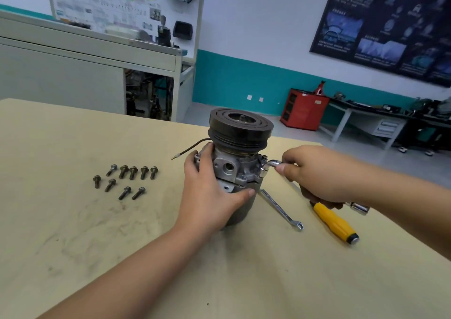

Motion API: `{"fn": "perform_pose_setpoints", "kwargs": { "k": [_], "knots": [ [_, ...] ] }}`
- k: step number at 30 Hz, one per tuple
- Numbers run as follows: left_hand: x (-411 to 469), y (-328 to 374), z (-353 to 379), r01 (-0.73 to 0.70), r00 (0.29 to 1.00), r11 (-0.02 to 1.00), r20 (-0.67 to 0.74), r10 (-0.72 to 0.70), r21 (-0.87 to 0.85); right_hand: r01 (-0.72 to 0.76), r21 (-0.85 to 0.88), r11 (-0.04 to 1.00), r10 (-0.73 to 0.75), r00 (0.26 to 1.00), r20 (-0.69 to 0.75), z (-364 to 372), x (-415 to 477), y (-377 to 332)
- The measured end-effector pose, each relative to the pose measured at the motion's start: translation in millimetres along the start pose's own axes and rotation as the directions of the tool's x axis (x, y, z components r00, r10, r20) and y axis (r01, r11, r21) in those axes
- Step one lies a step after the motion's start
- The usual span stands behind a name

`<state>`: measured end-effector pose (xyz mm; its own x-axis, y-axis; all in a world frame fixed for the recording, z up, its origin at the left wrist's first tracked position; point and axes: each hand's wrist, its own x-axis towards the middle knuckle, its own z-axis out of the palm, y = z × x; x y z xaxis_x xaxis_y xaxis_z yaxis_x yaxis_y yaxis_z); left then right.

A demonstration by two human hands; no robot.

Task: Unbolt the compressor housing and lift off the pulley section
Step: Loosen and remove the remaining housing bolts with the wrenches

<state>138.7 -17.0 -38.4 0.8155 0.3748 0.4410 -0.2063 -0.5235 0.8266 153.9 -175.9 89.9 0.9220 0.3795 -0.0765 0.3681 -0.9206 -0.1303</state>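
Nine bolts (125,181) lie loose in a cluster on the tan table (73,245), well apart from the compressor (229,170), likely so they stay out of your way and easy to count. No tray or dish holds them. The red cabinet (303,110) far behind is the only storage near; what it holds cannot be told.

You have the compressor standing upright near the middle of the table, its pulley section (240,128) on top, which puts the housing flange bolts at the side where you can reach them. Your left hand (212,196) wraps the housing, thumb along the lower seam, probably to keep the body from turning. Your right hand (314,172) is closed round the arm of an L-shaped socket wrench (268,165), whose socket end sits on a bolt at the flange's right side.

Just right of the compressor lie a combination wrench (280,209) and a yellow-handled screwdriver (334,222), within easy reach.
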Motion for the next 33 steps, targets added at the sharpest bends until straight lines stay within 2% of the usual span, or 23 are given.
{"fn": "perform_pose_setpoints", "kwargs": {
  "k": [3,6,9,13,18,23,27,33],
  "knots": [
    [0.1,-0.4,0.4,-0.006,1.000,1.000,-0.002,0.006,0.014,-0.018,-0.059,0.998,0.018,1.000,0.009,-0.2,-0.9,-8.5],
    [-0.9,-0.1,-0.1,-0.007,1.000,1.000,-0.003,0.007,-0.012,0.024,-0.303,0.953,-0.035,0.999,-0.031,1.3,0.3,-9.7],
    [-0.6,-0.9,0.6,-0.008,1.000,1.000,-0.011,0.008,-0.008,0.040,-0.406,0.913,-0.066,0.997,-0.050,4.0,-1.1,-5.5],
    [3.3,-3.3,-1.3,-0.014,1.000,1.000,0.001,0.014,0.025,0.026,-0.537,0.843,-0.139,0.975,-0.172,11.5,-2.8,-0.1],
    [13.1,-9.0,-12.7,-0.054,0.995,0.999,0.082,0.054,0.000,0.129,-0.433,0.892,-0.207,0.969,-0.137,12.0,1.6,12.4],
    [24.4,-15.7,-27.9,-0.066,0.979,0.996,0.187,0.076,-0.060,0.256,-0.384,0.887,-0.312,0.946,-0.089,10.2,9.7,16.0],
    [32.8,-17.0,-35.9,-0.048,0.957,0.993,0.280,0.076,-0.104,0.312,-0.397,0.863,-0.355,0.934,-0.039,5.1,17.9,14.5],
    [39.7,-22.9,-39.1,-0.012,0.945,0.990,0.322,0.058,-0.143,0.354,-0.425,0.833,-0.405,0.914,-0.033,1.6,31.3,14.6]
  ]
}}
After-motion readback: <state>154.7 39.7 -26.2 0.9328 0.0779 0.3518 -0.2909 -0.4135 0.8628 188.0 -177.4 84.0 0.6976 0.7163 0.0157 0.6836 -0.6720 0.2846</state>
